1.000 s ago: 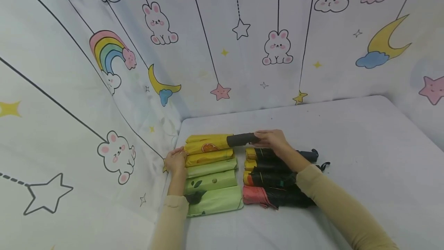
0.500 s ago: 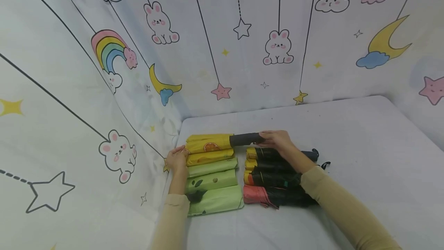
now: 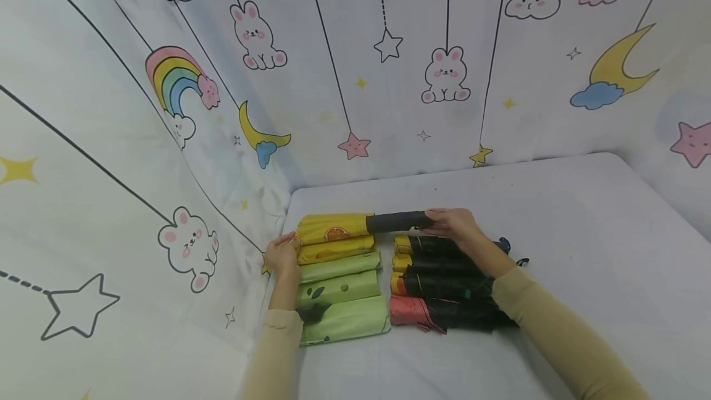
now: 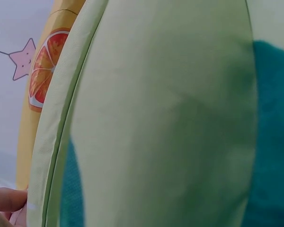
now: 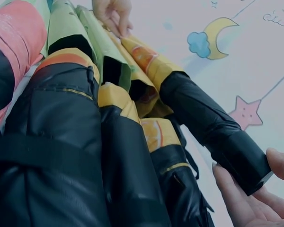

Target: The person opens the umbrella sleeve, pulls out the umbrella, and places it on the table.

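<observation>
At the back of the left row lies a yellow umbrella sleeve [image 3: 333, 229] printed with an orange slice. A rolled black umbrella [image 3: 395, 221] sticks out of its right end. My left hand [image 3: 282, 258] pinches the sleeve's left end, and the right wrist view also shows its fingers there. With thumb and fingertips my right hand [image 3: 452, 224] grips the umbrella's outer end, the squared black handle [image 5: 241, 163] in the right wrist view. How much umbrella is still inside the sleeve is hidden. A light green sleeve [image 4: 156, 104] fills most of the left wrist view.
Below the held sleeve lie another yellow sleeve [image 3: 336, 251] and several green sleeves [image 3: 347, 289]. On the right, under my forearm, are several rolled black umbrellas with yellow ends [image 3: 433, 264] and one with a red end [image 3: 408, 312]. A white printed curtain [image 3: 322, 104] borders the table [image 3: 533, 215].
My right hand has moved right with the black umbrella, and more of it shows outside the yellow sleeve. My left hand has stayed at the sleeve's left end.
</observation>
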Available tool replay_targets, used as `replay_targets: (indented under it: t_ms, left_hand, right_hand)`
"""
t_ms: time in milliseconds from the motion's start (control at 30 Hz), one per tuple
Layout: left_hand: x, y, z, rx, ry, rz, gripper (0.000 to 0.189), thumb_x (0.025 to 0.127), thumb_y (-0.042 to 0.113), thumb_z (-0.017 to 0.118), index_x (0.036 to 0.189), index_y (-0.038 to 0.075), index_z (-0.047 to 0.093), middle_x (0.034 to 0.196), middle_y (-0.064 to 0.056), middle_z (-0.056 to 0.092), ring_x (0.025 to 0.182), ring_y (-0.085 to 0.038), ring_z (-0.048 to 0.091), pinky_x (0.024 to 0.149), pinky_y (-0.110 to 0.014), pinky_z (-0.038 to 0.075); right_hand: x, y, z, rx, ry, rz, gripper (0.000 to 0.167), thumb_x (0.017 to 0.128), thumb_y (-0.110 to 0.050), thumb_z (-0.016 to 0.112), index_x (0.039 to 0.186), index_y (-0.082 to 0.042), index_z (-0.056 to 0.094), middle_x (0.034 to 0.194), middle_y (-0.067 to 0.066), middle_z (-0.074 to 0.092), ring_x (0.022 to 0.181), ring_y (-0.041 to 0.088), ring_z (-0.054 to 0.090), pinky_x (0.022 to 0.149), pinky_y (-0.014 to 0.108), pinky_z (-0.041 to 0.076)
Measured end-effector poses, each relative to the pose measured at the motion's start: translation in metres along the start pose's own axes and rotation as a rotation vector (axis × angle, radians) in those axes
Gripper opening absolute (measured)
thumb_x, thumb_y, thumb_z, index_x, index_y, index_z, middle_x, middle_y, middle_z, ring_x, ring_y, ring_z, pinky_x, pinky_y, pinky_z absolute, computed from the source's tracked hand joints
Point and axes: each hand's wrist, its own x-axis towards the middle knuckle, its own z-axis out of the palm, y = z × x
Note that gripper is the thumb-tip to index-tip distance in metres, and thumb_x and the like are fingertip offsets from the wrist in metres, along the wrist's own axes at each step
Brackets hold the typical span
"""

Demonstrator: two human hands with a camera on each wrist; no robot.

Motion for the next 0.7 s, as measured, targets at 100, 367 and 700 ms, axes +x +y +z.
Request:
replay_targets:
  t_ms: [100,367,700]
  left_hand:
    - [-0.001,0.0,0.001,-0.013,0.007,-0.008,0.035,0.087,-0.018,0.067,0.12,-0.009,0.065,0.125,-0.022,0.07,0.109,-0.029,0.067,0.079,-0.026,0.06]
    - [0.0,0.0,0.0,-0.038,0.01,-0.017,0.037,0.086,-0.019,0.067,0.122,-0.009,0.064,0.124,-0.021,0.071,0.108,-0.029,0.067,0.082,-0.03,0.06]
    - [0.0,0.001,0.001,-0.059,-0.002,-0.027,0.036,0.086,-0.02,0.068,0.12,-0.01,0.062,0.124,-0.023,0.07,0.109,-0.031,0.068,0.089,-0.036,0.061]
  right_hand:
    - [-0.001,-0.001,-0.007,0.024,0.001,0.001,0.061,0.097,-0.02,0.077,0.143,0.012,0.052,0.12,0.015,0.074,0.1,0.024,0.077,0.094,0.043,0.06]
    - [-0.007,-0.006,-0.019,0.006,0.003,0.013,0.058,0.098,-0.02,0.076,0.142,0.01,0.053,0.109,0.01,0.078,0.099,0.025,0.077,0.093,0.043,0.06]
    - [-0.012,-0.011,-0.03,0.004,0.0,0.002,0.059,0.098,-0.021,0.077,0.142,0.01,0.052,0.109,0.007,0.078,0.099,0.024,0.077,0.097,0.046,0.058]
